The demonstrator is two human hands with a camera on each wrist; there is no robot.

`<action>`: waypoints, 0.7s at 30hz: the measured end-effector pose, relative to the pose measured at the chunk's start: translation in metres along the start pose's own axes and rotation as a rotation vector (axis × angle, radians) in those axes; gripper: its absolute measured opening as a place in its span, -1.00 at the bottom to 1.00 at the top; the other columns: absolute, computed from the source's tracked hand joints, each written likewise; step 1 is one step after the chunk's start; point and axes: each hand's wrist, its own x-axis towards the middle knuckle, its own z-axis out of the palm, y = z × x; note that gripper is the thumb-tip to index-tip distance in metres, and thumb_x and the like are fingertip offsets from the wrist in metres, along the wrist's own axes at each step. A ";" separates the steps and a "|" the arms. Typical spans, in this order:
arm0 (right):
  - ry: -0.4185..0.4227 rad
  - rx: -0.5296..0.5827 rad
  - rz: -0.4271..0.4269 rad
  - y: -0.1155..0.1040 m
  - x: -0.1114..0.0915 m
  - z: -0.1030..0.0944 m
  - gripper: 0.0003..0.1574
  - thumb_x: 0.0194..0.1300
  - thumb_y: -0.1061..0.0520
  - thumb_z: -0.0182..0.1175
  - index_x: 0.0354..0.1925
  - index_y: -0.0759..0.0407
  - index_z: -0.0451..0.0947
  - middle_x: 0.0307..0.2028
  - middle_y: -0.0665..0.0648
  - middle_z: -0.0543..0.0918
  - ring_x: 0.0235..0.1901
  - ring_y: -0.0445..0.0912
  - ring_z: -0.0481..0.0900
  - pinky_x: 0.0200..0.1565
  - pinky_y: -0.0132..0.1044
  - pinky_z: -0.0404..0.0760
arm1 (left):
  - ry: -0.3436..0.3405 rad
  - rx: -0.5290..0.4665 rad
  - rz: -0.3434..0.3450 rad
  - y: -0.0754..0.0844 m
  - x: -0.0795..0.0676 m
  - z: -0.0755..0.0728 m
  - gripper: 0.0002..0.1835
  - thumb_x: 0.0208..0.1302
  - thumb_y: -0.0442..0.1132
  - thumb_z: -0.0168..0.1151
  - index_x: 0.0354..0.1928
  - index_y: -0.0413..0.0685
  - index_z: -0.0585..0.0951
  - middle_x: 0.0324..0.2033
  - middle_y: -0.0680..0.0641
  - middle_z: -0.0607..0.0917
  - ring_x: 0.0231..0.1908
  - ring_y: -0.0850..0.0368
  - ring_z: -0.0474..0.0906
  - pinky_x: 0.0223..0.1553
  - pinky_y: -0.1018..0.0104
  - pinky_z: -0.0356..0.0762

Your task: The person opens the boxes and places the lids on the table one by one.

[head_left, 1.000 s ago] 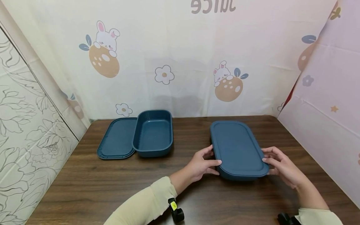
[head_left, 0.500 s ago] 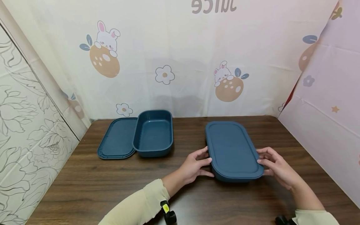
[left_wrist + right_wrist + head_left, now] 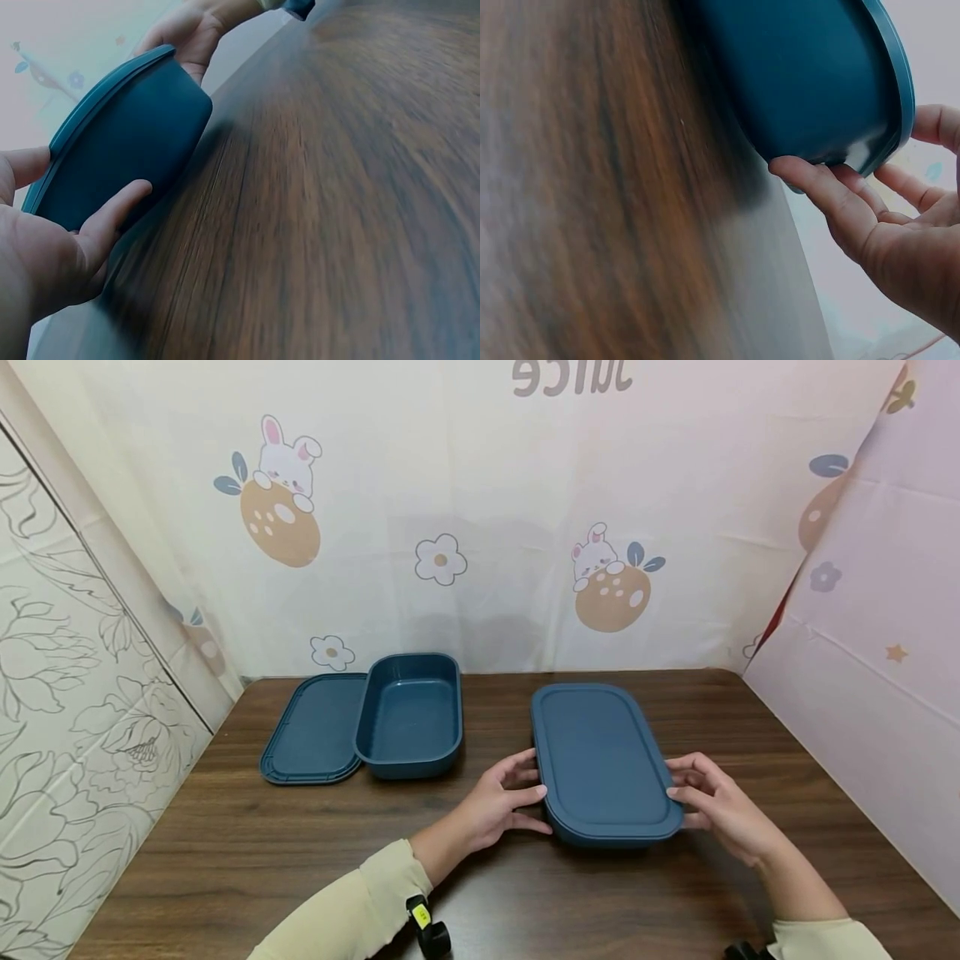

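Observation:
A blue rectangular food container with its lid on (image 3: 603, 760) is between my two hands at the right of the table in the head view. My left hand (image 3: 491, 806) grips its left side, thumb at the lid's edge and fingers along the wall. From the other side my right hand (image 3: 716, 810) holds it the same way. In the left wrist view the container's smooth side wall (image 3: 127, 142) shows close over the wood, a shadow along its base. The right wrist view shows fingertips (image 3: 787, 166) against the container's lower edge.
Further left stands an uncovered blue food container (image 3: 408, 768), its inside bare. A flat blue lid (image 3: 315, 731) lies beside it, partly overlapped by the container's side. A printed cloth (image 3: 502, 468) hangs along the table's back edge, with panels at both sides.
Both hands have moved left together with the lidded food container, bringing it nearer the uncovered one. The uncovered container and the loose lid have stayed in place.

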 end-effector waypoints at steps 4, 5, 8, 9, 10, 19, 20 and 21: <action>-0.002 0.001 0.006 0.000 0.001 0.005 -0.62 0.44 0.37 -0.01 0.18 0.22 0.28 -0.08 0.15 0.48 -0.18 -0.10 0.57 -0.27 -0.09 0.70 | -0.003 -0.010 0.001 0.001 -0.003 -0.005 -0.27 0.27 -0.52 0.21 0.45 0.05 0.28 0.21 -0.29 0.34 -0.04 -0.15 0.56 -0.23 -0.21 0.62; -0.005 0.003 0.005 0.000 0.001 0.006 -0.62 0.44 0.37 -0.01 0.18 0.23 0.28 -0.08 0.16 0.48 -0.17 -0.10 0.56 -0.27 -0.08 0.70 | -0.007 -0.013 0.000 0.002 -0.004 -0.006 -0.24 0.27 -0.53 0.20 0.46 0.07 0.25 0.21 -0.29 0.34 -0.03 -0.15 0.55 -0.23 -0.22 0.61; -0.010 -0.001 0.003 0.000 0.002 0.009 -0.62 0.44 0.36 0.00 0.18 0.24 0.27 -0.08 0.16 0.46 -0.17 -0.11 0.54 -0.28 -0.09 0.70 | -0.024 -0.015 0.000 0.003 -0.007 -0.009 -0.18 0.27 -0.55 0.18 0.49 0.11 0.18 0.22 -0.31 0.32 -0.02 -0.17 0.53 -0.22 -0.24 0.60; -0.012 -0.004 0.003 0.000 0.002 0.010 -0.62 0.44 0.36 0.00 0.18 0.24 0.27 -0.08 0.16 0.46 -0.17 -0.12 0.53 -0.28 -0.09 0.70 | -0.028 -0.015 0.000 0.003 -0.009 -0.010 -0.17 0.27 -0.56 0.18 0.50 0.13 0.17 0.22 -0.31 0.31 -0.01 -0.17 0.53 -0.21 -0.25 0.60; -0.014 -0.005 0.003 0.000 0.002 0.012 -0.62 0.44 0.36 0.01 0.18 0.24 0.27 -0.08 0.16 0.45 -0.17 -0.12 0.52 -0.27 -0.09 0.70 | -0.032 -0.016 0.000 0.003 -0.010 -0.011 -0.17 0.27 -0.56 0.17 0.50 0.14 0.16 0.22 -0.31 0.31 -0.02 -0.17 0.53 -0.21 -0.25 0.59; -0.038 -0.010 0.007 -0.005 0.004 0.021 -0.62 0.45 0.34 0.01 0.18 0.26 0.25 -0.06 0.20 0.43 -0.15 -0.10 0.52 -0.26 -0.05 0.70 | -0.027 -0.018 -0.001 0.006 -0.020 -0.018 -0.16 0.27 -0.57 0.17 0.50 0.15 0.16 0.21 -0.31 0.31 -0.05 -0.16 0.56 -0.21 -0.26 0.59; -0.038 -0.009 0.009 -0.005 0.004 0.022 -0.62 0.44 0.34 0.01 0.18 0.26 0.25 -0.06 0.21 0.43 -0.15 -0.09 0.52 -0.26 -0.04 0.70 | -0.025 -0.019 -0.003 0.006 -0.021 -0.019 -0.16 0.26 -0.57 0.17 0.50 0.15 0.16 0.21 -0.31 0.31 -0.05 -0.16 0.56 -0.21 -0.27 0.59; -0.039 -0.008 0.011 -0.006 0.005 0.023 -0.62 0.44 0.34 0.02 0.18 0.27 0.24 -0.06 0.21 0.43 -0.15 -0.09 0.52 -0.26 -0.03 0.70 | -0.023 -0.019 -0.004 0.007 -0.022 -0.020 -0.16 0.26 -0.57 0.17 0.50 0.15 0.17 0.21 -0.32 0.30 -0.05 -0.17 0.55 -0.21 -0.27 0.59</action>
